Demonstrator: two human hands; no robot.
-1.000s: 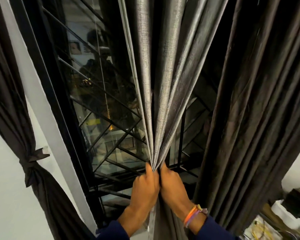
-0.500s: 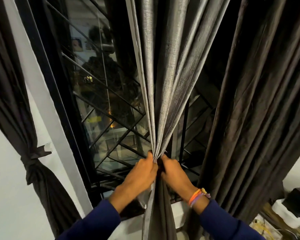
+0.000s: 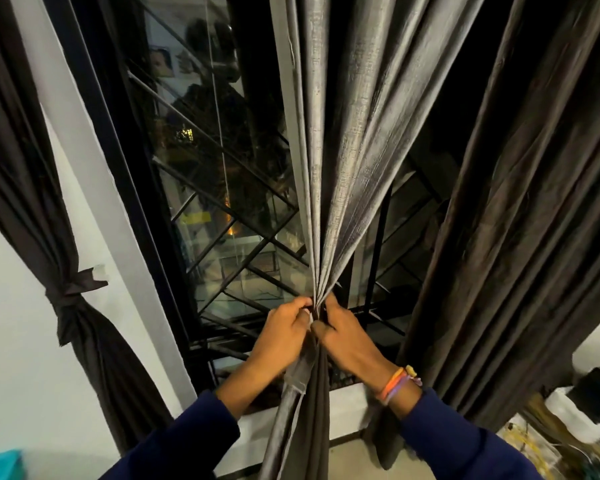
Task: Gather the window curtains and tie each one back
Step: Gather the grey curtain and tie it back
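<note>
A shiny grey curtain (image 3: 347, 140) hangs in front of the window, bunched into a narrow neck at the middle. My left hand (image 3: 284, 334) and my right hand (image 3: 347, 337) both grip that neck from either side, fingers curled round the gathered folds. Below my hands the curtain's tail (image 3: 305, 420) drops past the sill. A dark brown curtain (image 3: 21, 174) at the far left is tied back with a knotted band (image 3: 71, 289). Another dark brown curtain (image 3: 520, 209) hangs loose on the right.
Behind the curtain is a black-framed window (image 3: 222, 188) with a diagonal metal grille and a white sill (image 3: 347, 407). A cluttered surface with papers and a black box (image 3: 596, 393) sits at the lower right. A teal object (image 3: 0, 465) shows at the lower left corner.
My hands have risen in the view and my arms stretched out further, both still gripping the gathered grey curtain. The view has pulled back, showing the sill and my sleeves.
</note>
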